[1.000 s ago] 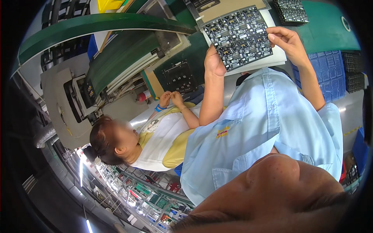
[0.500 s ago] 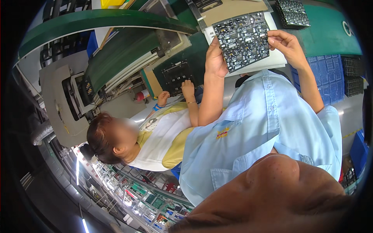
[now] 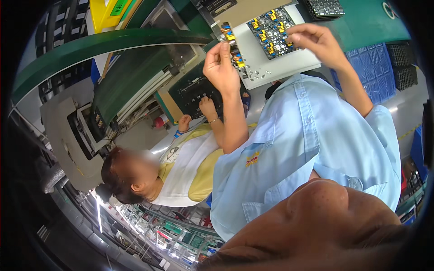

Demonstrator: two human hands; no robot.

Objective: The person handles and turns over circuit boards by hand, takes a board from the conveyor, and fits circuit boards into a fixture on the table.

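Note:
A populated circuit board panel [image 3: 271, 40], covered with yellow, blue and silver parts, lies on a white pad [image 3: 296, 61]. My right hand [image 3: 316, 43] is at its right edge, thumb and forefinger slightly apart; whether the fingertips touch the board is hard to tell. On the pad's left side, my left hand [image 3: 221, 67] pinches a narrow circuit board piece [image 3: 238, 56] with yellow, blue and orange parts, seen nearly edge-on. My fingers cover its middle. Small shiny bits [image 3: 257, 72] are scattered on the pad between that piece and the front edge.
A stack of circuit boards [image 3: 324, 9] stands on the green table [image 3: 357, 34] at the back right. Blue trays [image 3: 366, 72] and black racks [image 3: 403, 79] are at the right. To my left, a co-worker [image 3: 181, 176] has their hands at a dark board fixture [image 3: 194, 97].
The panel held up in both hands, dark face showing, is now down on the pad with its coloured parts up. My left hand has moved left and grips a narrow board piece.

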